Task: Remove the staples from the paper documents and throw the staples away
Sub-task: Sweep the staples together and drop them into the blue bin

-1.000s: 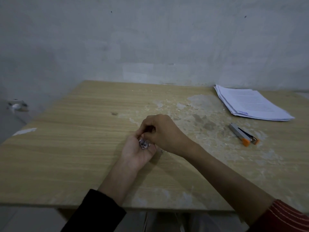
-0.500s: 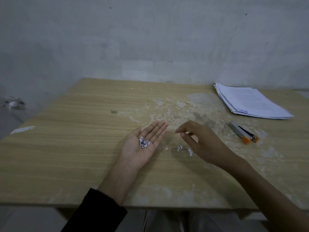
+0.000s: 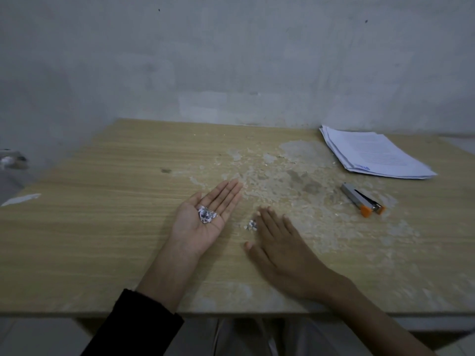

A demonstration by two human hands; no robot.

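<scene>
Head view, taken standing at the near edge of the bench (image 3: 102, 227). Findings as follows

Left hand (image 3: 194, 231): lies palm up on the bench, fingers straight and together, fully open. It grips nothing; a clump of pulled staples (image 3: 206, 217), mixed with what look like paper shreds, rests loose in the palm

Right hand (image 3: 282, 250): palm down, fingers extended and slightly spread, flat on or just above the bench; contact cannot be confirmed. It holds nothing. A few loose staples (image 3: 250, 224) lie on the bench just beside its fingertips, between the two hands

Stack of paper documents (image 3: 372, 155): set at the far right corner, well apart from both hands. Whether any staple is left in it cannot be told at this range. A grey stapler (image 3: 362, 200) with an orange end lies near the stack, untouched

Assessment: extraction appears done or largely done, with the papers put aside. Outstanding: gather the loose staples into the left palm, then dispose of the lot. No bin is in view, so disposal has not begun
</scene>
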